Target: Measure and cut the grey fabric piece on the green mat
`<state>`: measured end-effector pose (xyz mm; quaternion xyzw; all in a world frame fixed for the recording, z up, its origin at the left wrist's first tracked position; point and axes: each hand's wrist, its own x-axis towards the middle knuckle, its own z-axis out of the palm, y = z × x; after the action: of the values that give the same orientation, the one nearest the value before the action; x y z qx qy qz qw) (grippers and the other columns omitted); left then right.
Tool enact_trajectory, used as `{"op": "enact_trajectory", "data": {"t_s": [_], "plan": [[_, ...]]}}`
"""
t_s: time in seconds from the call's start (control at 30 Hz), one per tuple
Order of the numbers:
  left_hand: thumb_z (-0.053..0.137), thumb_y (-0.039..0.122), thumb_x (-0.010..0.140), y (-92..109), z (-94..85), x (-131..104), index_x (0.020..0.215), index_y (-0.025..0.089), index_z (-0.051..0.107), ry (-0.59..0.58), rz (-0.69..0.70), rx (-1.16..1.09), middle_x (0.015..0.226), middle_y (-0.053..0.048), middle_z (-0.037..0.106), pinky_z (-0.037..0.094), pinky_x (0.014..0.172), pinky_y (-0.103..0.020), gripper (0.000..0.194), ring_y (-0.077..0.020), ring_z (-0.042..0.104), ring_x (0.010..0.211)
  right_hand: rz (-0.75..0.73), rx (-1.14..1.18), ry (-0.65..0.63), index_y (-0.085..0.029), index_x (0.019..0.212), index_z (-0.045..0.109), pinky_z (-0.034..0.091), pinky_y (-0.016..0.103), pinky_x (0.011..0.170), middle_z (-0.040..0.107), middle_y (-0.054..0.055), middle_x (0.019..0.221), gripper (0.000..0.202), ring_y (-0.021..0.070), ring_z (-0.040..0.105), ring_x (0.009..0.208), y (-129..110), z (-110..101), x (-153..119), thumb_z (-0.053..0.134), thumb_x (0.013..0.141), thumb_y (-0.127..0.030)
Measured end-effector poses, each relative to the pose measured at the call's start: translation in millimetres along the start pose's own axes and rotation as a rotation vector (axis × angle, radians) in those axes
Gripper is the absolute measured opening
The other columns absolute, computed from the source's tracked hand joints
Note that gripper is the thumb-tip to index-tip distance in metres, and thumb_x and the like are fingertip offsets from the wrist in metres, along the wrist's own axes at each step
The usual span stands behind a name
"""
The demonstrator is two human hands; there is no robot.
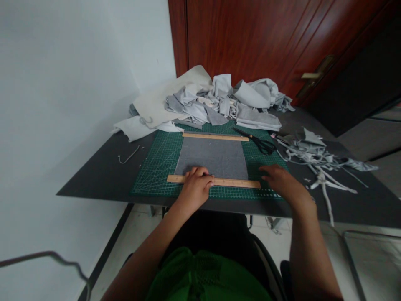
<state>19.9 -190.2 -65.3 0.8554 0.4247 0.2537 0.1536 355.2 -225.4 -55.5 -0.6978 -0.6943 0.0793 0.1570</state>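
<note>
A grey cloth piece (213,156) lies flat on the green cutting mat (153,167). One wooden ruler (234,182) crosses its near edge, and another wooden ruler (216,137) lies along its far edge. My left hand (197,184) presses on the near ruler left of its middle, fingers curled; a small dark thing by the fingertips is too small to name. My right hand (277,179) is just past the near ruler's right end, its fingers extended and partly apart, holding nothing visible. Black scissors (263,144) rest on the mat beyond my right hand.
Crumpled grey and white cloth (219,100) is heaped along the table's back. Thin fabric scraps (313,152) are piled at the right, with strips hanging over the front edge. A short cord (129,155) lies on the dark table (97,175) at the left. A wall borders the left side.
</note>
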Motion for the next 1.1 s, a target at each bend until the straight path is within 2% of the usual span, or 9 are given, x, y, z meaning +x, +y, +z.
{"op": "enact_trajectory", "data": {"t_s": [0.2,0.37,0.43,0.53,0.63,0.8,0.87,1.0,1.1], "plan": [[0.066,0.015,0.093,-5,2.2,0,0.101,0.023,0.077,0.026,0.036,-0.038,0.108,-0.004,0.066,0.043,0.093,-0.042,0.016,-0.0238,0.056,0.107,0.043,-0.031,-0.03,-0.024,0.101,0.077,0.053,0.036,0.086,0.074,0.009,0.099,0.023,0.0263,0.071,0.095,13,5,2,0.062,0.085,-0.016],[0.067,0.018,0.093,-5,2.0,0,0.099,0.023,0.078,0.029,0.039,0.005,0.099,-0.004,0.066,0.044,0.088,-0.041,0.014,-0.0236,0.056,0.1,0.181,-0.044,-0.083,-0.022,0.107,0.073,0.051,0.033,0.079,0.075,0.009,0.098,0.024,0.0257,0.071,0.091,7,-3,-4,0.067,0.084,-0.021],[0.067,0.019,0.093,-4,1.0,0,0.1,0.023,0.078,0.021,0.036,0.031,0.099,-0.004,0.067,0.043,0.087,-0.041,0.014,-0.0241,0.056,0.099,0.258,-0.03,-0.147,-0.021,0.101,0.073,0.049,0.03,0.071,0.075,0.007,0.088,0.018,0.0232,0.071,0.083,3,-7,-5,0.067,0.085,-0.021],[0.067,0.019,0.093,-3,0.1,0,0.101,0.023,0.078,0.021,0.037,0.051,0.099,-0.004,0.068,0.043,0.085,-0.041,0.014,-0.0244,0.056,0.099,0.28,0.003,-0.19,-0.022,0.089,0.072,0.046,0.027,0.066,0.075,0.005,0.084,0.007,0.0213,0.07,0.079,-2,-15,-5,0.067,0.083,-0.021],[0.066,0.019,0.093,-2,0.6,-1,0.1,0.023,0.078,0.031,0.046,0.064,0.099,-0.003,0.067,0.043,0.084,-0.04,0.014,-0.0241,0.055,0.098,0.239,0.025,-0.166,-0.023,0.081,0.069,0.045,0.027,0.065,0.073,0.004,0.08,0.005,0.0206,0.068,0.077,-7,-19,-5,0.065,0.083,-0.021],[0.063,0.018,0.094,2,1.0,-5,0.103,0.022,0.076,0.037,0.067,0.128,0.099,-0.004,0.068,0.044,0.086,-0.042,0.016,-0.0246,0.054,0.098,0.057,0.101,0.066,-0.024,0.082,0.06,0.044,0.029,0.066,0.068,0.003,0.076,0.01,0.0203,0.064,0.072,-21,-12,1,0.053,0.089,-0.024],[0.063,0.019,0.094,4,0.5,-7,0.106,0.022,0.075,0.016,0.071,0.14,0.1,-0.005,0.068,0.044,0.087,-0.042,0.018,-0.0251,0.054,0.101,0.016,0.197,0.107,-0.024,0.086,0.059,0.045,0.03,0.067,0.068,0.003,0.077,0.009,0.0206,0.065,0.072,-29,-5,5,0.051,0.09,-0.026],[0.064,0.021,0.095,6,-0.5,-9,0.108,0.022,0.075,0.008,0.039,0.114,0.103,-0.004,0.068,0.045,0.09,-0.042,0.017,-0.024,0.055,0.103,-0.085,0.412,0.11,-0.023,0.094,0.06,0.05,0.032,0.071,0.07,0.005,0.085,0.016,0.0218,0.067,0.078,-50,9,9,0.046,0.095,-0.03],[0.065,0.021,0.095,7,-1.5,-9,0.108,0.022,0.075,0.009,0.016,0.094,0.104,-0.003,0.068,0.045,0.09,-0.041,0.017,-0.0232,0.055,0.103,-0.166,0.399,0.0,-0.023,0.098,0.064,0.051,0.033,0.07,0.069,0.005,0.086,0.024,0.0228,0.066,0.078,-64,15,8,0.045,0.1,-0.038]]}}
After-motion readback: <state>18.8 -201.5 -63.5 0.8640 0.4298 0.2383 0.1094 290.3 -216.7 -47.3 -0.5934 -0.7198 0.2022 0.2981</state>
